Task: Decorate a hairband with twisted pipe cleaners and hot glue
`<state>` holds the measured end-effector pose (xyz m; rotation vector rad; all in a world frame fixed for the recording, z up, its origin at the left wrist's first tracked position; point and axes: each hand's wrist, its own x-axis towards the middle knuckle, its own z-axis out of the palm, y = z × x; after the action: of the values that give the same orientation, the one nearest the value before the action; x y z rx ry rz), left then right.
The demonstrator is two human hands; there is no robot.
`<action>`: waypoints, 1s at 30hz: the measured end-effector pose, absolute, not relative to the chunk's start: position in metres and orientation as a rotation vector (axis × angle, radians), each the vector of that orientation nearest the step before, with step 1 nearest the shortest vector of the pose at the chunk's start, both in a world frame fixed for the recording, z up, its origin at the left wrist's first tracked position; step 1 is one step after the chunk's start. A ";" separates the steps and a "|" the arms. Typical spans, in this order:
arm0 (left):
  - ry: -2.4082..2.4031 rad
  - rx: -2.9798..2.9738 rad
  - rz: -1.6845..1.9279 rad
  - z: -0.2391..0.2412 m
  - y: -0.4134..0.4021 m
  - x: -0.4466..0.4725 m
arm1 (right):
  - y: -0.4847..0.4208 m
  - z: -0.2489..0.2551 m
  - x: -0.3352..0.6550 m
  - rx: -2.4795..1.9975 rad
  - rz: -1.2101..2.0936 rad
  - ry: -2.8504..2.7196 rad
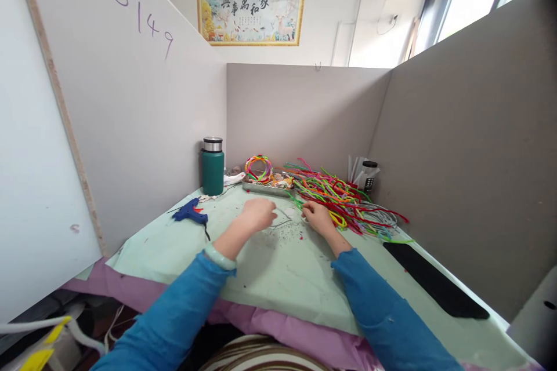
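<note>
Daylight enters through the window [467, 11] at upper right, its panes blown out to white. The left partition [143, 116] is pale and brightly lit; the right partition [470, 127] sits in grey shade, and a soft diagonal shadow crosses the back panel [282, 110]. Below the tabletop [174, 258] it is dim at lower left. Wide-angle stretch tilts the outer edges. Detail around the left hand [256, 215] and right hand [319, 218] seems slightly soft.
</note>
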<state>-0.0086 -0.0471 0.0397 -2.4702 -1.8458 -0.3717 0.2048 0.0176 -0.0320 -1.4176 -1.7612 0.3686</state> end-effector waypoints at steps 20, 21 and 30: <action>-1.997 -2.516 -0.855 -0.012 0.001 0.027 | 0.012 -0.029 0.197 -1.337 0.330 -1.723; -1.989 -2.539 -0.936 -0.010 0.002 0.026 | 0.011 -0.030 0.195 -1.317 0.319 -1.744; -2.059 -2.653 -1.366 -0.011 0.011 0.019 | 0.007 -0.032 0.181 -1.213 0.326 -1.748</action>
<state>0.0193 0.0113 -0.0108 -2.6530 -2.0586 -1.3661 0.1810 0.0069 -0.0322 -1.2126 -1.7481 0.3264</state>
